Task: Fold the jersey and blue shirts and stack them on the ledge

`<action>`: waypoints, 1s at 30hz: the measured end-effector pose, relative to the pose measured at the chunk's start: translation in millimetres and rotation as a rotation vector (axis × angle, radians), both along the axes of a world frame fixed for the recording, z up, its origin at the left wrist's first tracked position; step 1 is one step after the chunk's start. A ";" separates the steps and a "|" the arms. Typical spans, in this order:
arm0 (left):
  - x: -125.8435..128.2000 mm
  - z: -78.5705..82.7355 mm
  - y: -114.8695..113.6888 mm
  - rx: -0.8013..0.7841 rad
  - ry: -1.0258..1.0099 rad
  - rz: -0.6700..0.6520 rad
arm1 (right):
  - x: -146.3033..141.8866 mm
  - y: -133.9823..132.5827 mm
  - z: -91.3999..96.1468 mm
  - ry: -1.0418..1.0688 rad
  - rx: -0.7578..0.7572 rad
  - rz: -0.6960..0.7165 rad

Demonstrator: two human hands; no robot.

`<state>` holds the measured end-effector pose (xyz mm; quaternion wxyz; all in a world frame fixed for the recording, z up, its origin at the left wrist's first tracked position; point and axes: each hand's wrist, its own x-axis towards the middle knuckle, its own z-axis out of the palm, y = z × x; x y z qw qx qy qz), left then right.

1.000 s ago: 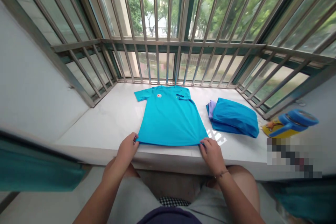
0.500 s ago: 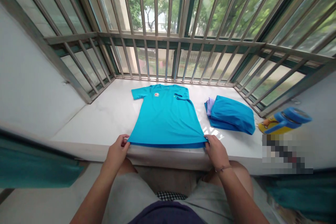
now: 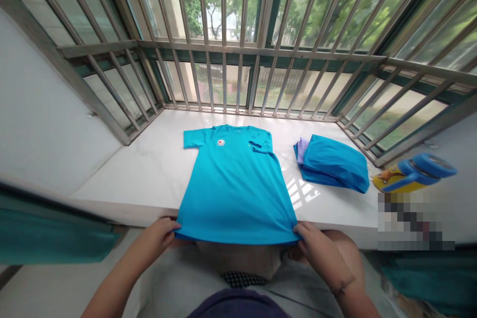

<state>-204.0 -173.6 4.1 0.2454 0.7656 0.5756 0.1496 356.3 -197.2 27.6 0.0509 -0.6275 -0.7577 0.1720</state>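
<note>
A turquoise T-shirt (image 3: 236,189) lies spread on the white window sill, collar toward the window and a small round badge on its chest. Its left-hand sleeve is laid out flat; the right-hand sleeve is rumpled and partly folded in. My left hand (image 3: 161,232) pinches the bottom hem at its left corner. At the right corner, my right hand (image 3: 311,238) grips the hem, a thin bracelet on its wrist. Between both hands the hem is drawn fairly straight and hangs past the sill's front edge.
To the right lies a folded blue garment pile (image 3: 333,164) with a lilac piece inside. Beyond it stands a yellow and blue bottle (image 3: 410,174), tilted in view, beside a blurred patch. Metal bars (image 3: 242,52) close off the window behind the sill (image 3: 137,174).
Both hands have pulled the T-shirt's hem toward me, so it now hangs over the sill's front edge. The hands have also moved slightly farther apart.
</note>
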 end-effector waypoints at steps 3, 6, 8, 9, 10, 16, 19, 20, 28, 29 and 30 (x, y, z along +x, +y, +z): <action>0.5 7.9 -9.3 -0.111 -0.049 0.002 | 0.2 -6.7 11.2 0.130 -0.065 0.084; 14.2 21.8 4.2 -0.056 -0.096 0.023 | -10.8 11.5 25.6 0.158 -0.003 0.086; 32.9 30.6 27.4 0.052 -0.113 0.006 | -23.7 38.9 30.6 0.117 0.106 0.080; 45.2 33.6 42.3 0.104 -0.117 -0.015 | -31.6 56.3 31.0 0.084 0.165 0.078; 59.3 35.5 58.8 0.146 -0.119 -0.045 | -40.3 75.6 30.2 0.046 0.219 0.076; 159.9 20.3 154.4 0.264 0.001 -0.203 | -102.5 203.0 19.6 -0.119 0.284 -0.050; 195.6 2.8 176.0 0.250 0.112 -0.182 | -123.3 256.4 15.5 -0.003 0.248 -0.171; 202.3 -2.8 178.4 0.245 0.136 -0.174 | -126.0 270.9 13.9 0.040 0.246 -0.204; 208.8 -12.9 196.0 0.252 0.117 -0.157 | -69.2 329.4 8.0 0.576 0.407 -0.581; 212.9 -8.9 207.0 0.268 0.084 -0.153 | -58.5 331.9 8.5 0.675 0.444 -0.635; 219.0 -4.2 220.9 0.284 0.041 -0.154 | -48.9 333.8 9.1 0.780 0.478 -0.675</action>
